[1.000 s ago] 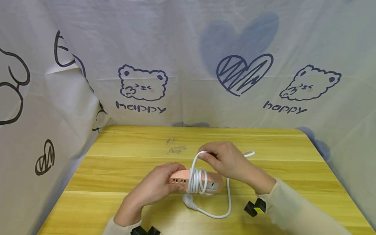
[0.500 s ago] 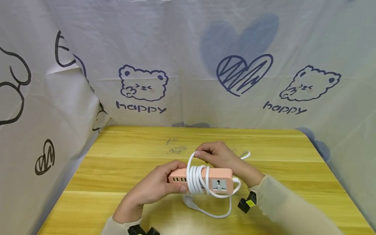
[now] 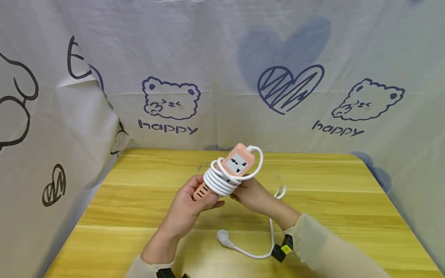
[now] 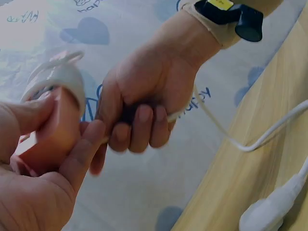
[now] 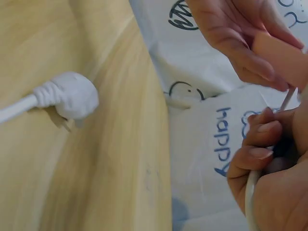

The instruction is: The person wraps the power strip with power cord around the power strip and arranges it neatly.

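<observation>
A pink power strip [image 3: 201, 191] with USB ports and a white socket face is held up at a slant above the table. Several turns of its white cord [image 3: 219, 181] wrap its middle. My left hand [image 3: 187, 204] grips the strip's lower end, thumb across the front. Behind the strip, my right hand [image 3: 253, 195] curls its fingers around the cord; the right wrist view shows the cord [image 5: 250, 197] running out of that fist. In the head view the strip partly hides the right fingers. The white plug [image 3: 223, 237] lies on the table below the hands.
The wooden table [image 3: 139, 239] spreads under both hands. A loose stretch of cord [image 3: 255, 256] runs from the plug toward the right wrist. White printed cloth [image 3: 226, 116] hangs behind and at the sides.
The power strip has tilted from level to slanted, its socket end raised. My right hand has passed from above the strip to behind it, still holding the cord.
</observation>
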The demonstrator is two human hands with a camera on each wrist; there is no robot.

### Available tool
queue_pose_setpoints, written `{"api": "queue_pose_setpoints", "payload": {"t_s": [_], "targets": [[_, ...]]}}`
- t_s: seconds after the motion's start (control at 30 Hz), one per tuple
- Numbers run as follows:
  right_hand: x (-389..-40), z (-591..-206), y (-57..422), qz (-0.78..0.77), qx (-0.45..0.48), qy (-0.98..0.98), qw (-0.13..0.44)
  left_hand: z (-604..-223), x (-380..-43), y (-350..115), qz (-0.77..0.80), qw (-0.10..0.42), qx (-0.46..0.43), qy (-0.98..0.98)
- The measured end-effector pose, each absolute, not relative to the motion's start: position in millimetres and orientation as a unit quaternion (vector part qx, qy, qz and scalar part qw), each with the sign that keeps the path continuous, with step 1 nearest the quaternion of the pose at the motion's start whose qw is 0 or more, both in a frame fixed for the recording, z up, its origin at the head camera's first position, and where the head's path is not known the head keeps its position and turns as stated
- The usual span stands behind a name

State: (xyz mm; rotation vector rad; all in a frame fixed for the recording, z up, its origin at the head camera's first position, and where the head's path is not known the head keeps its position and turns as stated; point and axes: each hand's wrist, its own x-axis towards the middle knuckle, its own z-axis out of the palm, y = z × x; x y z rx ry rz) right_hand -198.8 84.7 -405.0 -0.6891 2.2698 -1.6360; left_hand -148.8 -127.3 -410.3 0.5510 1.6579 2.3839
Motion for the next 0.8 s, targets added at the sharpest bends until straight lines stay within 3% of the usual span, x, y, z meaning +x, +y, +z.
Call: {"api": "queue_pose_setpoints", "payload": {"t_s": [0.27,0.63,0.8], "targets": [[-192,-404,81,-0.456,-0.263,0.84,0.13,-411,-149,-120,0.824,0.087,0.109,0.549],[-194,-385,92,-0.394,-0.271,0.871,0.116,-408,-150,-122,0.813,0.049,0.087,0.574],[-196,-382,109,-0.348,-0.29,0.882,0.134,-406,-153,-126,0.821,0.008,0.049,0.569]]}}
